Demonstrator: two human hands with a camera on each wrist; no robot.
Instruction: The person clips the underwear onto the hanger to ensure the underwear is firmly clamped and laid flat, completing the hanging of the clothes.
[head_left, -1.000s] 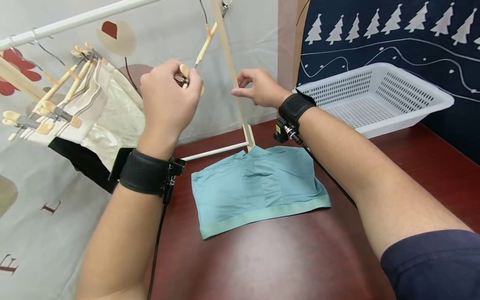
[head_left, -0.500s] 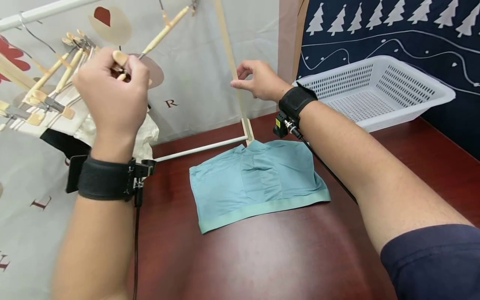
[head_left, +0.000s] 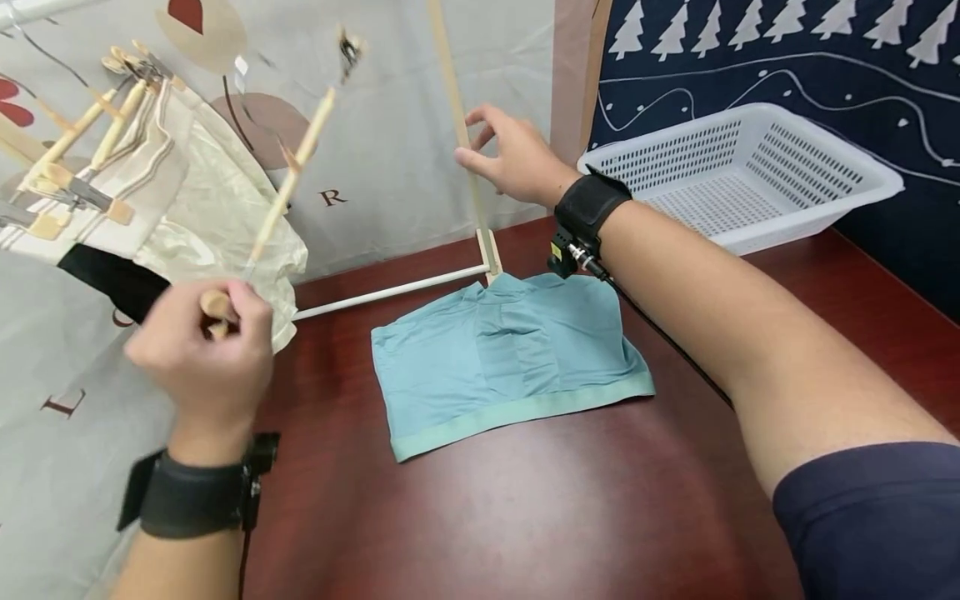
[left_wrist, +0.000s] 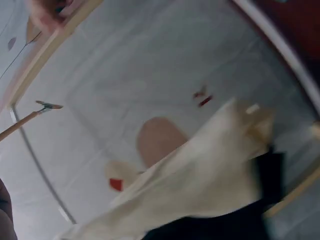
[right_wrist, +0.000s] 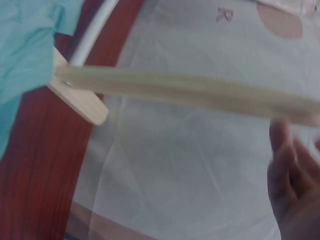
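Left hand [head_left: 201, 354] is curled tight round the clip end of a thin wooden clip hanger [head_left: 288, 179], which slants up and away from the fist to its blurry metal hook. Just right of that grip, a teal folded cotton garment [head_left: 510, 358] lies flat on the dark red table [head_left: 525, 517]. Past it, the right hand [head_left: 510, 158] sits with loose fingers at the upright pale wooden rack post [head_left: 461, 125], holding nothing. Cream clothes [head_left: 210, 200] hang behind the fist; a white perforated plastic basket [head_left: 738, 179] sits far right.
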